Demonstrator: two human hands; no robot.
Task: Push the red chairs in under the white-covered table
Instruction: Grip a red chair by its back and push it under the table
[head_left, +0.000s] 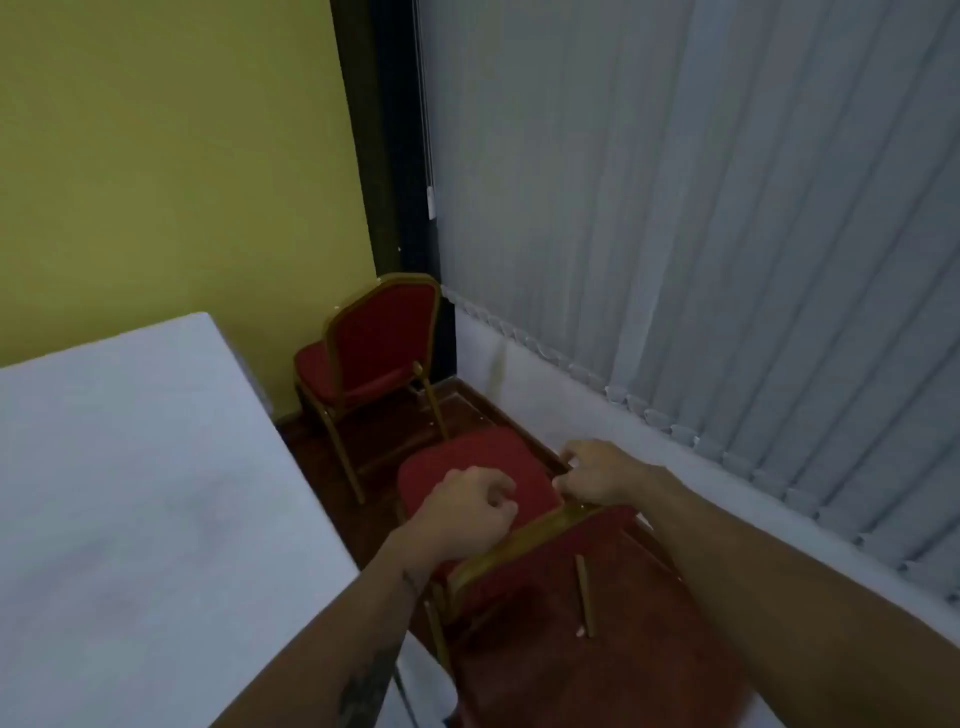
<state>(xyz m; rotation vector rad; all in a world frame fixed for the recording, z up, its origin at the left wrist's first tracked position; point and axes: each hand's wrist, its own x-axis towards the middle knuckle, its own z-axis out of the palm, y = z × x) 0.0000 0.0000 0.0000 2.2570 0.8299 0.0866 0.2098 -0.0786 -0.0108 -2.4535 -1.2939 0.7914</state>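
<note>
Two bare forearms reach forward from the near edge toward a red-upholstered chair with a gold metal frame, which stands near centre, just to the right of the table covered in a white cloth; its padded seat points away toward the far corner and its backrest top rail lies nearest, under the hands; the chair stands outside the table's edge, not tucked beneath it. The left hand is curled into a loose fist over the left end of the top rail, fingers bent under, though whether it actually grips the rail I cannot tell; the right hand is likewise curled, with fingertips closed at the right end of the same rail, apparently pinching the frame. A second red-cushioned, gold-framed chair stands farther off in the corner, beyond the table's far right corner, its seat facing left toward the yellow-green wall. Pale grey vertical blinds fill the right side; dark wooden floor shows between the chairs.
</note>
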